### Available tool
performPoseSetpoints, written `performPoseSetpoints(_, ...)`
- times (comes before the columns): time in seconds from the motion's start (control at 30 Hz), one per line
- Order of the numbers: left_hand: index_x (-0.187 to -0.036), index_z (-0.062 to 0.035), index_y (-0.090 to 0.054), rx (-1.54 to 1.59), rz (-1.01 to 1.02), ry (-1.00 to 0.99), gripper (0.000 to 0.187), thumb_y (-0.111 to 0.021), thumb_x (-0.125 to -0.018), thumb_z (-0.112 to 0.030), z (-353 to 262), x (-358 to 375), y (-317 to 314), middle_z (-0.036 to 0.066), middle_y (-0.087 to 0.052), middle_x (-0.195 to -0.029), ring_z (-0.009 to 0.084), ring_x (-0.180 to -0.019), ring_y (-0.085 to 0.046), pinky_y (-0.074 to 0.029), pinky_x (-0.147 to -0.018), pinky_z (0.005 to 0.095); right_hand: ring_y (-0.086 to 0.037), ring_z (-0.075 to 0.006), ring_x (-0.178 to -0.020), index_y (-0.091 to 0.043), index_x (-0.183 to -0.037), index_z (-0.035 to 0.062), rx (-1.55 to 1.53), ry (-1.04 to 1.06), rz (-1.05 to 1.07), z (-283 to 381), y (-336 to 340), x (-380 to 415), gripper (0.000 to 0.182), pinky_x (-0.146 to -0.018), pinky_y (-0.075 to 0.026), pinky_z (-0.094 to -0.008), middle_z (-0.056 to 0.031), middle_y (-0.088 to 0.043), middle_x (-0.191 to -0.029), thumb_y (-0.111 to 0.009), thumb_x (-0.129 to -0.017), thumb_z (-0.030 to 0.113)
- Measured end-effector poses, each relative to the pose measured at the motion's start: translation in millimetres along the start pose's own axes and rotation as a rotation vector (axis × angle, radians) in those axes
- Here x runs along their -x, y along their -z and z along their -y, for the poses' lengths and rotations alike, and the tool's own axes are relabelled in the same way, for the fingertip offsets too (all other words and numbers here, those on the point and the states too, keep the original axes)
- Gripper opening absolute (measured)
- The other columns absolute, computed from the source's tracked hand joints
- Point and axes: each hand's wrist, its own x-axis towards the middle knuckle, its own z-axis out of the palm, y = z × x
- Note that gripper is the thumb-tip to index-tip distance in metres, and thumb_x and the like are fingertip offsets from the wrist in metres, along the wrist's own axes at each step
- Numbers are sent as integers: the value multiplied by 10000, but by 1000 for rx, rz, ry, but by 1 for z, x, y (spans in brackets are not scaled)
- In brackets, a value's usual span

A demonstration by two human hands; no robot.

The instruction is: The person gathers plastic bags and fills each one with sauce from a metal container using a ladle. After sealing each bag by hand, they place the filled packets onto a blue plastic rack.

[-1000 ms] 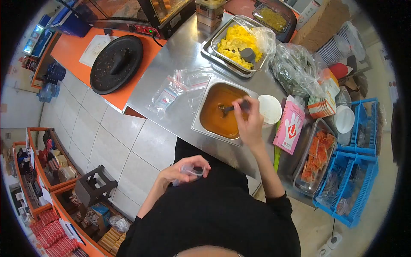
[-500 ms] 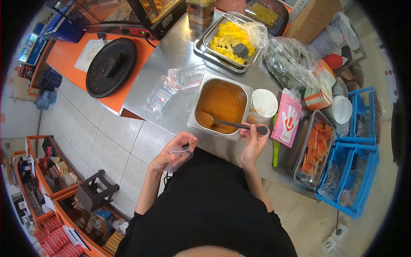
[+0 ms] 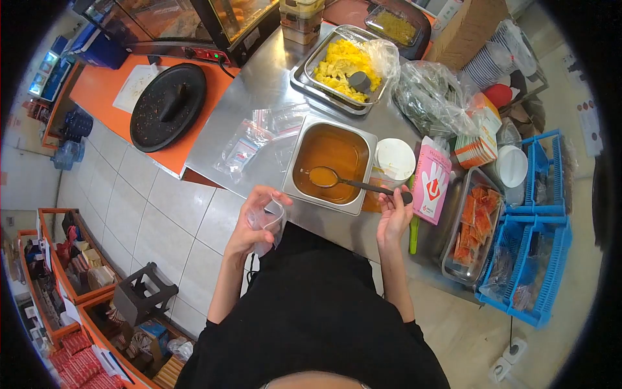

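Observation:
My right hand (image 3: 393, 217) is closed around the dark handle of a spoon (image 3: 363, 186). The spoon's bowl, filled with orange-brown sauce, is over the steel pan (image 3: 291, 185) that holds more of the same sauce (image 3: 337, 155). My left hand (image 3: 251, 223) grips a small clear plastic bag (image 3: 267, 223), its mouth held apart, just off the table's front edge and left of the pan. Whether anything is inside the bag I cannot make out. Several flat zip bags (image 3: 249, 146) lie left of the pan.
Right of the pan stand a white-lidded tub (image 3: 396, 159), a pink glove box (image 3: 432, 180), a container of orange-red packets (image 3: 476, 223) and blue baskets (image 3: 528, 259). Behind is a tray of yellow food (image 3: 343, 61). A black round lid (image 3: 168, 107) rests on the orange counter.
The spoon has come up out of the sauce with its bowl full, and my right hand has shifted slightly right. My left hand has turned the bag more upright and moved a little left.

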Motion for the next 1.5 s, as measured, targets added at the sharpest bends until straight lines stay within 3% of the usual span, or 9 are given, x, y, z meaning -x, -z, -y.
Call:
performPoseSetpoints(0.3,-1112,-35,-457,-303,-7,-165,677,-790,-535,86,-5,-23,-16,101,-523,-1056,-10,-472,-363,-307,-417,153,-602,-173,-702,-391,-1162,21,-80,94,80,45,-26,-5,318,-612,-508,-249,-190,-609,-865,-513,-871,58)
performPoseSetpoints(0.53,-1108,-35,-463,-364,30,-245,673,-801,-535,71,-11,-40,-29,86,-516,-1068,-21,-464,-350,-303,-412,152,-598,-143,-693,-447,-1162,17,-130,199,187,86,-59,1,319,-625,-501,-214,-172,-621,-895,-531,-859,68)
performPoseSetpoints(0.73,-1094,-37,-475,-398,-20,-280,667,-828,-531,20,-23,-42,-45,62,-529,-1051,57,-751,-520,-428,-583,182,-597,-140,-688,-421,-1189,19,-79,196,141,75,-52,1,345,-624,-502,-217,-176,-620,-897,-515,-861,64)
performPoseSetpoints(0.8,-1090,-33,-478,-433,-100,-114,678,-842,-519,-4,-22,-39,-41,59,-529,-1048,95,-934,-509,-452,-705,214,-604,-156,-680,-412,-1187,6,-79,194,128,74,-51,1,346,-616,-506,-229,-192,-620,-880,-514,-862,69)
performPoseSetpoints(0.93,-1092,-39,-481,-526,-57,-269,691,-852,-509,-21,-16,-45,-41,55,-534,-1035,45,-757,-516,-434,-596,179,-610,-168,-682,-408,-1194,2,-110,194,121,81,-49,-2,351,-600,-505,-236,-200,-618,-863,-510,-866,71)
performPoseSetpoints(1.1,-1122,-21,-455,-432,-75,-298,768,-882,-488,-99,-13,-47,-44,88,-537,-1016,-15,-476,-362,-285,-441,134,-608,-165,-673,-422,-1183,18,-123,247,141,91,-57,1,337,-589,-499,-224,-187,-623,-861,-517,-866,78)
performPoseSetpoints(1.23,-1118,-23,-459,-511,-76,-328,771,-886,-482,-110,-14,-49,-43,83,-535,-1016,-18,-483,-372,-285,-436,129,-601,-158,-661,-427,-1175,21,-95,245,107,79,-46,-1,327,-586,-496,-220,-178,-625,-861,-519,-868,89)
performPoseSetpoints(1.33,-1112,-50,-469,-510,-70,-375,718,-845,-503,13,-9,-52,-40,27,-529,-985,-42,-528,-383,-319,-429,124,-597,-154,-660,-421,-1178,21,-95,211,53,74,-41,-2,337,-591,-496,-224,-180,-624,-860,-523,-865,91)
performPoseSetpoints(1.5,-1093,-39,-477,-466,-132,-330,661,-836,-539,-20,11,-70,-33,30,-526,-983,50,-772,-534,-439,-507,160,-596,-152,-671,-406,-1196,14,-150,261,110,97,-61,4,364,-597,-491,-231,-189,-621,-860,-528,-861,87)
